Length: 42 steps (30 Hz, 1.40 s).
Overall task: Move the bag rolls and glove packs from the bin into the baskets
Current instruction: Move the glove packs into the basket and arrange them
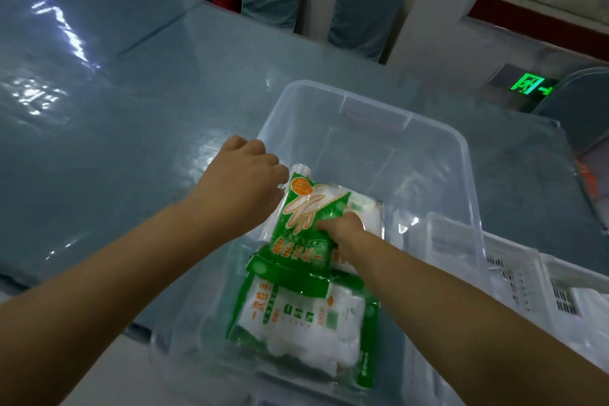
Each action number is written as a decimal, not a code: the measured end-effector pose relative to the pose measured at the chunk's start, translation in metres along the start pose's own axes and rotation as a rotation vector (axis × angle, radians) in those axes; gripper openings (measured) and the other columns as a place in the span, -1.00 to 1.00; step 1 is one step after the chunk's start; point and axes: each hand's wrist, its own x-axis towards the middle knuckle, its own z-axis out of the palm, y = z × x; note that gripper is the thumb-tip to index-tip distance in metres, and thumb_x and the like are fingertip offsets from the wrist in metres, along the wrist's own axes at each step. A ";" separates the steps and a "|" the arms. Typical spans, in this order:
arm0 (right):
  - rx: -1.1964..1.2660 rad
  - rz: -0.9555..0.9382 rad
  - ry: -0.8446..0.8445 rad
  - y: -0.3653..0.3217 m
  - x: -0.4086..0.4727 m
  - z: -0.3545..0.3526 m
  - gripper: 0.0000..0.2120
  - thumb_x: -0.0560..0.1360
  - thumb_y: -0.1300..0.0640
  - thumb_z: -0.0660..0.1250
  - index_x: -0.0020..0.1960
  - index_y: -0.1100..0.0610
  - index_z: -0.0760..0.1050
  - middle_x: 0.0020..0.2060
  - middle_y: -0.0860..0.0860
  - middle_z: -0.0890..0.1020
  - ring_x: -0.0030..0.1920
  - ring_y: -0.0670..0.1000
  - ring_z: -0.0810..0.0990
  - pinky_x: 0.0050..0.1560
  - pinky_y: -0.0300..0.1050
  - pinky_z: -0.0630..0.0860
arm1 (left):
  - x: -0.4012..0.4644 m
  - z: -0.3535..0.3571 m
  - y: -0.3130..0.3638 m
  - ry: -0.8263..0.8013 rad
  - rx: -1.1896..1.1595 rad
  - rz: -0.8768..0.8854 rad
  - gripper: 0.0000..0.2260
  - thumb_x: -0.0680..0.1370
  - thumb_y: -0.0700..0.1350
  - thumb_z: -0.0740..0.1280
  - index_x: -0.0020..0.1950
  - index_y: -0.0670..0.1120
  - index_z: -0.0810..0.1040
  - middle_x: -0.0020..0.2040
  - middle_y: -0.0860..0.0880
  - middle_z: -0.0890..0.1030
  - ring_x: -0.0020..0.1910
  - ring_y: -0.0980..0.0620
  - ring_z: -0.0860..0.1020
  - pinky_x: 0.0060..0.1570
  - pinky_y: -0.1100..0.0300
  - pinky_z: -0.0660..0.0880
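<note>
A clear plastic bin (458, 155) stands on the table in front of me. Inside it lie several green-and-white glove packs. The top glove pack (306, 217), printed with a hand outline, is tilted up. My right hand (342, 227) grips its right edge, fingers curled behind it. My left hand (244, 175) reaches over the bin's left rim and holds the pack's upper left corner. Another glove pack (303, 316) lies flat below it on the bin floor. White slotted baskets (514, 277) stand just right of the bin.
The table (115, 109) has a shiny grey-blue cover stretching left and far. Blue-covered chairs (365, 13) stand beyond the far edge. A green exit sign (532, 86) glows low on the right wall.
</note>
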 end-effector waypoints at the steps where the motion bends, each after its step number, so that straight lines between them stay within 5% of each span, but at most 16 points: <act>1: 0.001 -0.006 -0.010 -0.004 0.000 -0.002 -0.78 0.33 0.30 0.46 -0.09 0.23 0.46 -0.24 0.11 0.59 -0.28 0.06 0.59 -0.39 -0.18 0.58 | 0.001 0.001 0.000 -0.005 0.018 0.014 -0.84 0.43 -0.05 0.29 -0.10 -0.03 0.64 -0.22 0.01 0.66 -0.11 -0.09 0.55 -0.02 0.05 0.34; 3: -0.048 -0.074 0.017 -0.017 -0.003 -0.010 -0.73 0.30 0.26 0.47 -0.03 0.26 0.51 -0.17 0.16 0.64 -0.19 0.13 0.64 -0.12 0.01 0.63 | 0.007 0.000 0.002 -0.051 0.070 0.054 -0.84 0.43 -0.04 0.26 -0.12 -0.02 0.62 -0.25 0.00 0.64 -0.15 -0.08 0.56 -0.01 0.05 0.34; 5: -0.106 -0.201 0.072 -0.036 -0.011 -0.027 -0.76 0.26 0.23 0.47 -0.10 0.24 0.55 -0.18 0.19 0.66 -0.19 0.16 0.65 -0.08 0.07 0.62 | 0.019 -0.002 0.007 -0.118 0.120 0.101 -0.81 0.46 -0.01 0.21 -0.08 -0.01 0.59 -0.22 0.00 0.63 -0.13 -0.07 0.55 -0.02 0.08 0.33; 9: -0.350 -0.490 0.246 -0.070 -0.032 -0.082 -0.81 0.27 0.13 0.41 -0.14 0.16 0.53 -0.25 0.10 0.63 -0.25 0.09 0.61 -0.22 -0.05 0.55 | 0.054 -0.001 0.028 -0.253 0.132 0.112 -0.82 0.46 -0.02 0.25 -0.01 -0.05 0.52 -0.11 -0.03 0.61 -0.06 -0.09 0.54 -0.19 0.17 0.28; 14: -0.459 -0.722 0.516 -0.078 -0.056 -0.148 -0.83 0.35 -0.01 0.35 -0.19 0.07 0.46 -0.34 -0.07 0.52 -0.32 -0.01 0.50 -0.37 -0.15 0.33 | 0.092 0.022 0.077 -0.622 0.032 0.030 -0.77 0.52 -0.07 0.25 0.13 -0.09 0.51 0.11 -0.06 0.57 0.11 -0.10 0.53 -0.09 0.13 0.37; 18: -0.502 -0.740 0.699 -0.060 -0.058 -0.173 -0.77 0.38 -0.07 0.34 -0.28 0.02 0.35 -0.44 -0.14 0.38 -0.42 -0.08 0.35 -0.45 -0.21 0.14 | 0.098 0.065 0.106 -0.751 -0.041 0.011 -0.71 0.55 -0.08 0.23 0.23 -0.13 0.48 0.20 -0.10 0.54 0.15 -0.08 0.51 0.13 0.08 0.46; 21: -0.458 -0.702 0.711 -0.045 -0.049 -0.174 -0.75 0.38 -0.07 0.33 -0.24 0.09 0.38 -0.42 -0.10 0.42 -0.40 -0.01 0.42 -0.45 -0.19 0.19 | 0.092 0.102 0.117 -0.825 -0.408 -0.248 -0.66 0.52 -0.11 0.30 0.27 -0.18 0.42 0.22 -0.14 0.52 0.15 -0.09 0.51 0.14 0.10 0.48; 24: -0.416 -0.707 0.715 -0.041 -0.042 -0.174 -0.75 0.37 -0.08 0.33 -0.24 0.10 0.39 -0.42 -0.07 0.45 -0.40 -0.04 0.44 -0.45 -0.20 0.24 | 0.094 0.126 0.126 -0.796 -0.737 -0.586 -0.67 0.48 -0.18 0.37 0.21 -0.22 0.43 0.18 -0.18 0.54 0.03 -0.06 0.54 -0.13 0.19 0.51; 29: -0.504 -0.745 0.727 -0.040 -0.041 -0.173 -0.77 0.40 -0.06 0.32 -0.23 0.07 0.38 -0.45 -0.10 0.42 -0.44 -0.05 0.39 -0.47 -0.23 0.15 | 0.100 0.135 0.128 -0.742 -1.124 -0.930 -0.86 0.45 -0.21 0.40 -0.16 -0.17 0.44 0.02 -0.21 0.61 -0.26 -0.09 0.61 -0.49 0.13 0.52; 36: -0.568 -0.746 0.723 -0.042 -0.044 -0.171 -0.76 0.42 -0.07 0.30 -0.18 0.11 0.40 -0.34 0.01 0.56 -0.36 0.05 0.53 -0.34 -0.07 0.48 | 0.103 0.094 0.118 -0.614 -1.315 -0.969 -0.74 0.47 -0.24 0.37 0.12 -0.26 0.44 -0.13 -0.21 0.59 -0.25 -0.17 0.58 -0.34 -0.02 0.54; 39: -0.596 -0.777 0.726 -0.042 -0.047 -0.170 -0.76 0.43 -0.06 0.30 -0.20 0.10 0.39 -0.37 -0.01 0.53 -0.39 0.03 0.50 -0.45 -0.18 0.33 | 0.103 0.061 0.107 -0.458 -1.279 -0.883 -0.65 0.48 -0.19 0.33 0.23 -0.26 0.40 0.09 -0.28 0.57 -0.04 -0.27 0.59 -0.09 -0.10 0.57; 42: -0.620 -0.793 0.725 -0.045 -0.053 -0.169 -0.77 0.42 -0.07 0.30 -0.20 0.08 0.38 -0.43 -0.07 0.45 -0.44 -0.04 0.43 -0.49 -0.24 0.16 | 0.098 0.030 0.099 -0.281 -1.314 -0.788 -0.65 0.45 -0.15 0.34 0.21 -0.22 0.42 0.07 -0.25 0.57 -0.04 -0.26 0.59 -0.01 -0.16 0.56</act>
